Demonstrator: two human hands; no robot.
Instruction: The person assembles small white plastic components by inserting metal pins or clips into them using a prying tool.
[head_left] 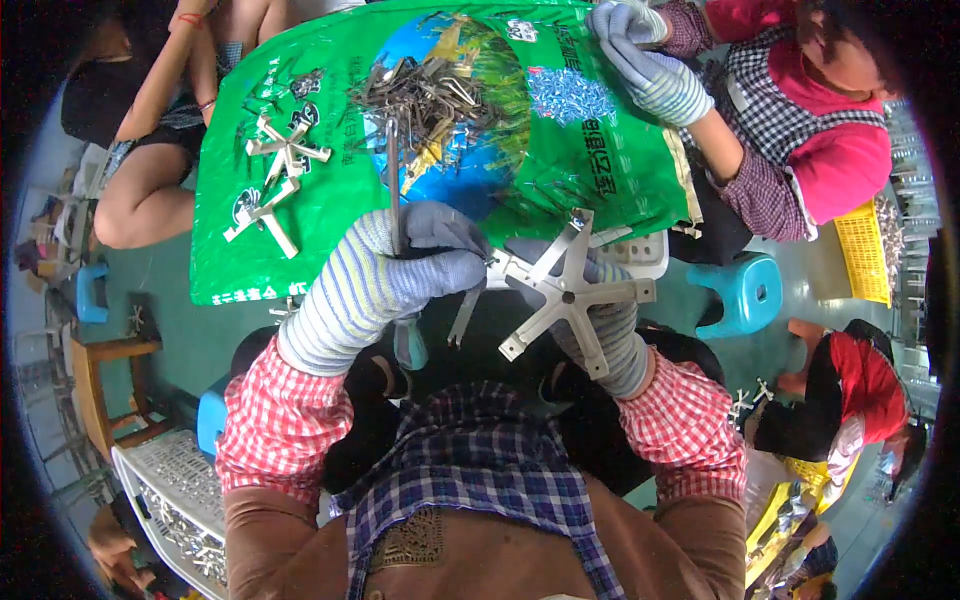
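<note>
My left hand (400, 265), in a striped grey-white glove, is closed around a screwdriver (393, 185). Its thin shaft points up toward the table and its teal-grey handle shows below my palm. The left fingertips meet at one arm end of a five-armed metal star base (568, 297). A narrow metal strip (463, 318) hangs just under those fingertips. Behind the star base, my right hand (615, 335), also gloved, grips it from below; most of its fingers are hidden by the metal.
On the green sheet (330, 220) lie a pile of metal strips (430, 100), small blue-silver pieces (570, 95) and two star bases (286, 148). A gloved co-worker (830, 150) sits at the right, another person at the left. A blue stool (740, 295) and white crate (170, 500) stand around.
</note>
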